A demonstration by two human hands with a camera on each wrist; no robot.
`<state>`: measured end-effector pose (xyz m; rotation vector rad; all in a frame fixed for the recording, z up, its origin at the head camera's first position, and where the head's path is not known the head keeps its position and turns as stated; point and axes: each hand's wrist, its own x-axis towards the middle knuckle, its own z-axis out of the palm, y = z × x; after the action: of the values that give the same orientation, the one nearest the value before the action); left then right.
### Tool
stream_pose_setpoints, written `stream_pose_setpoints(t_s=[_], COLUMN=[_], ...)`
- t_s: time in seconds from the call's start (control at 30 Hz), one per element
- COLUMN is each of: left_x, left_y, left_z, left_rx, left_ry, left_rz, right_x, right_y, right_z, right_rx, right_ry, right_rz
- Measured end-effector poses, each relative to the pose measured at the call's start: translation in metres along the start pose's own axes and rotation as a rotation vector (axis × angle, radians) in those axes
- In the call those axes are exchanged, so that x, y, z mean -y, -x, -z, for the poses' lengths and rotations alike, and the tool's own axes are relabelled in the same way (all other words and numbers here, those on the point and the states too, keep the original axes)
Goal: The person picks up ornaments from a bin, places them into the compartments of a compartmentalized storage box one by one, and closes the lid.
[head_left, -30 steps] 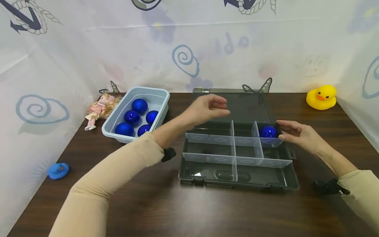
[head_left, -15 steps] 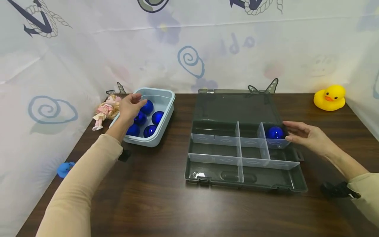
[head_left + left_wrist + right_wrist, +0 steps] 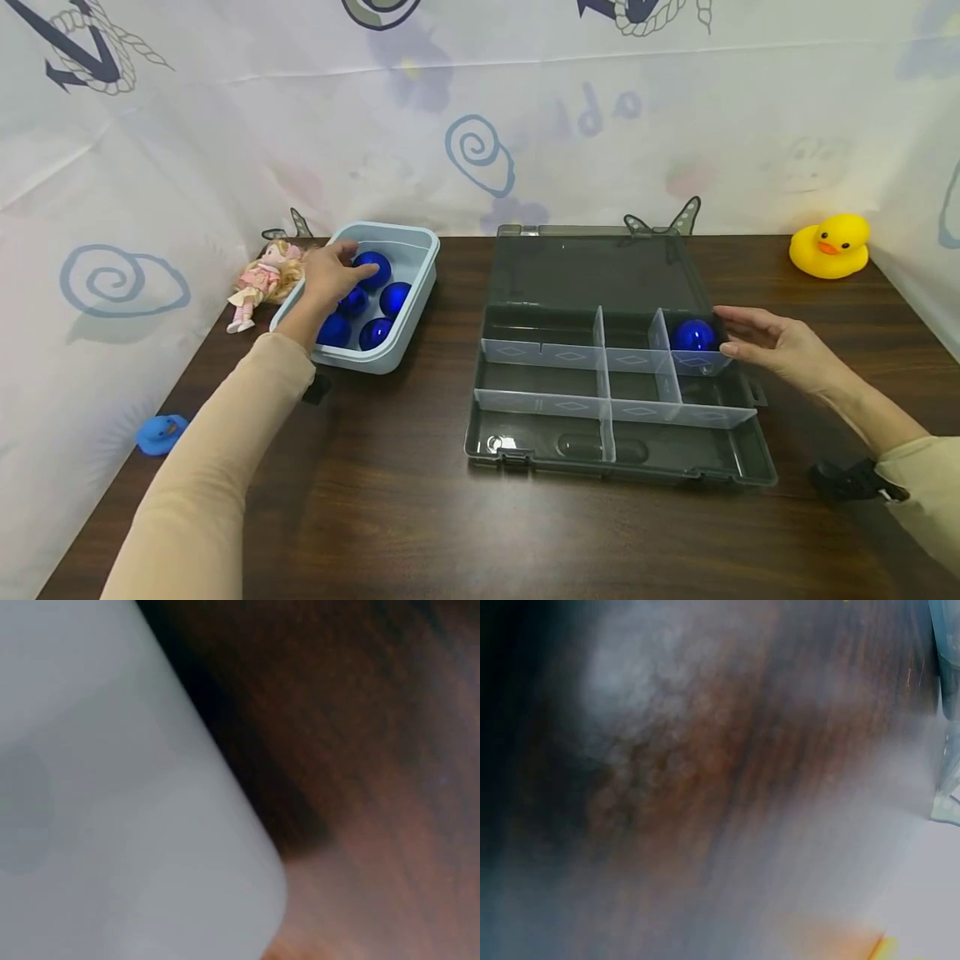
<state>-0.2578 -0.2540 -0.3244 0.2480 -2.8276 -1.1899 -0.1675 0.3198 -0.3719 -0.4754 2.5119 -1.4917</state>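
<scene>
In the head view, my left hand [image 3: 327, 275] reaches over the left side of a light blue plastic basin [image 3: 426, 271]. Its fingers and thumb curl around the farthest blue ball [image 3: 378, 265], thumb across its front. Several more blue balls, such as one blue ball [image 3: 394, 298], lie in the basin. My right hand [image 3: 780, 346] rests its fingertips at the right edge of a dark, see-through compartment box [image 3: 615, 479], fingers loosely extended. Beside those fingertips, a shiny blue ball [image 3: 693, 335] sits in the back right compartment. The basin wall [image 3: 150, 825] fills much of the left wrist view.
The box lid [image 3: 592, 267] lies back behind it, and clear dividers [image 3: 555, 402] split the box. A doll [image 3: 258, 279] lies left of the basin. A blue duck [image 3: 159, 435] stands near the left table edge, a yellow duck [image 3: 828, 246] at back right. Patterned cloth [image 3: 480, 83] surrounds the table.
My left hand has moved left from above the box to the basin, then its thumb has come down over the farthest ball. The right hand has stayed at the box edge.
</scene>
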Motion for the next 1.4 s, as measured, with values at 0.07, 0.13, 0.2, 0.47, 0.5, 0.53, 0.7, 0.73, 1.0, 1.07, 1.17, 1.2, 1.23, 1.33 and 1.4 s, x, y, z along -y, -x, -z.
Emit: stream_pose_setpoints(t_s=[0.07, 0.13, 0.2, 0.47, 0.5, 0.53, 0.7, 0.73, 1.0, 1.07, 1.17, 1.2, 1.23, 1.33, 1.4], left_x=[-0.001, -0.001, -0.001, 0.001, 0.001, 0.001, 0.0, -0.001, -0.036, -0.05, -0.072, -0.079, -0.087, -0.109, -0.123], left_y=[-0.001, -0.003, -0.004, -0.009, -0.009, -0.009, -0.007, -0.006, 0.012, 0.017, 0.028, 0.031, 0.035, 0.045, 0.05], left_z=[0.0, 0.0, -0.002, -0.007, -0.007, -0.008, -0.004, -0.002, 0.01, 0.008, -0.003, -0.009, -0.016, -0.042, -0.061], left_rx=[0.024, 0.035, 0.034, 0.021, 0.021, 0.021, 0.023, 0.019, 0.064, 0.115, 0.23, 0.274, 0.323, 0.466, 0.564], left_ry=[-0.043, -0.091, -0.149, -0.285, -0.293, -0.297, -0.256, -0.225, 0.123, 0.207, 0.303, 0.327, 0.353, 0.385, 0.383], left_rz=[-0.01, -0.03, -0.043, -0.079, -0.08, -0.081, -0.076, -0.073, -0.046, -0.065, -0.113, -0.129, -0.144, -0.2, -0.251], right_x=[0.0, 0.0, 0.0, 0.0, 0.0, -0.001, -0.001, -0.001, 0.005, 0.006, 0.006, 0.006, 0.006, 0.003, 0.002], right_y=[0.0, 0.0, 0.0, 0.001, 0.001, 0.002, 0.002, 0.001, 0.001, 0.0, -0.004, -0.005, -0.006, -0.007, -0.005], right_z=[0.0, 0.0, 0.001, -0.001, -0.001, -0.001, -0.002, -0.001, 0.005, 0.007, 0.008, 0.009, 0.009, 0.01, 0.011], right_rx=[0.0, -0.002, -0.002, -0.003, -0.004, -0.004, -0.004, -0.004, -0.048, -0.055, -0.043, -0.036, -0.026, -0.005, -0.006], right_ry=[-0.004, -0.004, -0.001, -0.001, -0.003, -0.004, -0.002, -0.001, 0.049, 0.062, 0.069, 0.063, 0.055, 0.035, 0.018], right_rz=[0.003, -0.001, -0.008, -0.014, -0.013, -0.012, -0.012, -0.011, -0.069, -0.088, -0.078, -0.07, -0.059, -0.036, -0.037])
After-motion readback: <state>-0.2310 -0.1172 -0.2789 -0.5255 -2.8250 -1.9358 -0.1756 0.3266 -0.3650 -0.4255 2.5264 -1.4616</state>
